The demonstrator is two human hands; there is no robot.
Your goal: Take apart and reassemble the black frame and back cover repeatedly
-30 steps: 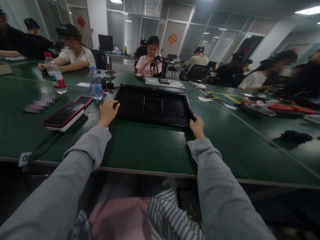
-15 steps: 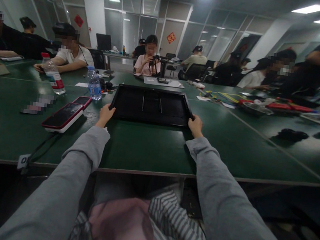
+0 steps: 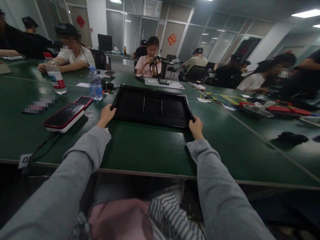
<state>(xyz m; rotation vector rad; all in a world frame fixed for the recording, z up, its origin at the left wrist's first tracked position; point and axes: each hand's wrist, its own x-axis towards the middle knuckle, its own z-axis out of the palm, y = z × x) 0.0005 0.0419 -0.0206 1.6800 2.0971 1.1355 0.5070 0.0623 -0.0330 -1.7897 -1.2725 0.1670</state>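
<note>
A black rectangular tray-like panel [image 3: 152, 113] with a raised rim lies level at the middle of the green table [image 3: 150, 150]. Two thin pale rods run front to back across its inner face. My left hand [image 3: 107, 115] is closed round the panel's left edge near the front corner, thumb on top. At the opposite edge, my right hand [image 3: 196, 127] grips the right side in the same way. The fingers under the rim are hidden. Whether the panel rests fully on the table I cannot tell.
Left of the panel stand a blue-capped bottle [image 3: 95, 84] and a red-capped bottle [image 3: 56, 77]. Nearer lies a red-rimmed device [image 3: 64, 117] with a cable. Tools and cords [image 3: 224, 98] lie at back right, and a black object [image 3: 292, 137] at right. People sit around the table.
The whole view has shifted very slightly. Both hands keep their hold on the panel, which stays in the same place.
</note>
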